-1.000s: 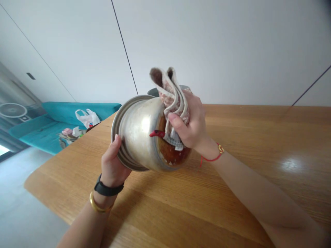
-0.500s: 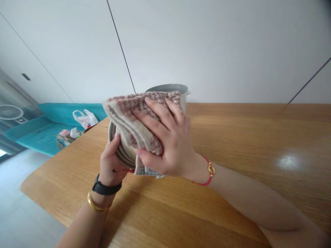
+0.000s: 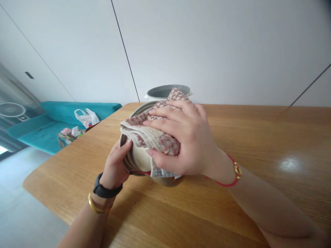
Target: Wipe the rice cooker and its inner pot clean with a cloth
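Observation:
My left hand (image 3: 117, 163) grips the near-left edge of a round piece (image 3: 141, 158), with its thumb over the rim. This piece has a ridged grey rim, a cream inside and a red strip low on its edge; whether it is a lid or a shallow pan I cannot tell. My right hand (image 3: 187, 137) presses a folded brown-and-cream patterned towel (image 3: 147, 120) against its inside, fingers spread over the cloth. A rounded brownish part (image 3: 167, 181) shows below the towel. Behind stands an open grey-lined pot (image 3: 165, 91) with white side handles.
The wooden table (image 3: 245, 144) reaches back to a white panelled wall (image 3: 219, 44). Left of the table is a teal sofa (image 3: 55, 108), holding a white plastic bag (image 3: 88, 117) and several small items. A round fan (image 3: 11, 109) stands at the far left.
My right hand and the towel have moved right and slightly down, uncovering more of the round piece's rim and the pot behind. My left hand has shifted slightly right, still gripping the rim.

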The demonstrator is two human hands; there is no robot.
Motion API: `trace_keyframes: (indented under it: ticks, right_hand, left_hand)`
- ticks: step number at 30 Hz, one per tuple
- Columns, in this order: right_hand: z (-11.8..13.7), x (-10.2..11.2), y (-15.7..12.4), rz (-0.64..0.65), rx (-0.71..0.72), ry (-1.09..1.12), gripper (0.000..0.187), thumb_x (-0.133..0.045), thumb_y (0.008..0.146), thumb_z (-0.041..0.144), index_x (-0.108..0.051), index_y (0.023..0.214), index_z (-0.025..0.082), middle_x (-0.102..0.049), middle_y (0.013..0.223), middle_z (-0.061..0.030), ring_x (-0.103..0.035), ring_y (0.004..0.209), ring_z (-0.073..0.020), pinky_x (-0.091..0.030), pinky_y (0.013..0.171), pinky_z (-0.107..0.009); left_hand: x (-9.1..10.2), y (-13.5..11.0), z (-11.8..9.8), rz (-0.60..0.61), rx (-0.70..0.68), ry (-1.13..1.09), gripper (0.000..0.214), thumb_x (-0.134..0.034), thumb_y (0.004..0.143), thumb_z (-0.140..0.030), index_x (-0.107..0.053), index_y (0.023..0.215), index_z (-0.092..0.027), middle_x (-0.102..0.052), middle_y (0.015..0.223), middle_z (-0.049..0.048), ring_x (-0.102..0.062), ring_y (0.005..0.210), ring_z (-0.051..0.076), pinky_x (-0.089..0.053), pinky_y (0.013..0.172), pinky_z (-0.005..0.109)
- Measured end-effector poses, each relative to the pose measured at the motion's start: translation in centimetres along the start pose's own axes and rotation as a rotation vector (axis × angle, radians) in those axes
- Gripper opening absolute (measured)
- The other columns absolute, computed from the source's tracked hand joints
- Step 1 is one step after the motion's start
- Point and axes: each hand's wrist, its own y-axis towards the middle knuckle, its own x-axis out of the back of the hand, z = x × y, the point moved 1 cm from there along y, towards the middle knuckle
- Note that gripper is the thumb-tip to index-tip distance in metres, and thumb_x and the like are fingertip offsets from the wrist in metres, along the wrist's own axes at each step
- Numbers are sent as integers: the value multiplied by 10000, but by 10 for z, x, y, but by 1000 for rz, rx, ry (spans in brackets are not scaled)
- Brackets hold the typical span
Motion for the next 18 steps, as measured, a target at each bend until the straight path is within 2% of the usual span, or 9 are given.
trace_keyframes:
  ticks: [3,7,10,12,15,18]
  right_hand:
    - [-8,8,3,43,15,89,468,-639,839,550,-737,1249,346,-667,1372,8,-502,1296,-352,-335,1092,-575]
    - [-22,14,8,89,48,260,403,-632,875,513,-757,1199,310,-694,1333,-14,-581,1243,-301,-415,1081,-529]
    - [-35,15,13,90,18,400,394,-648,878,500,-761,1181,275,-714,1289,-38,-609,1225,-284,-441,1084,-504]
    - [-45,15,14,111,-17,521,409,-647,883,504,-757,1181,247,-731,1238,-55,-633,1183,-281,-485,1042,-478]
    - [-62,13,14,155,-123,720,456,-615,902,553,-750,1160,202,-757,1061,-62,-688,1023,-276,-568,894,-440]
    - [-78,8,11,141,-261,834,477,-609,895,614,-754,1073,195,-738,895,-52,-699,887,-273,-596,781,-432]
  left_hand:
    - [6,-2,0,43,62,33,283,-834,745,-426,-768,925,-217,-771,810,71,-753,963,351,-660,763,411]
    - [12,-4,0,51,66,82,268,-873,685,-386,-745,833,-204,-693,622,48,-755,767,319,-624,563,338]
    - [17,-5,1,43,72,84,260,-859,702,-385,-738,832,-195,-675,608,46,-718,619,271,-568,463,305]
    - [19,-5,1,46,61,98,265,-854,711,-406,-741,818,-192,-673,602,42,-678,533,234,-541,427,294]
    - [20,-4,-1,47,31,103,298,-865,700,-452,-736,765,-192,-653,559,23,-610,436,185,-497,375,266]
    - [21,0,-2,14,9,60,302,-869,698,-453,-738,758,-188,-676,576,30,-633,458,197,-519,390,273]
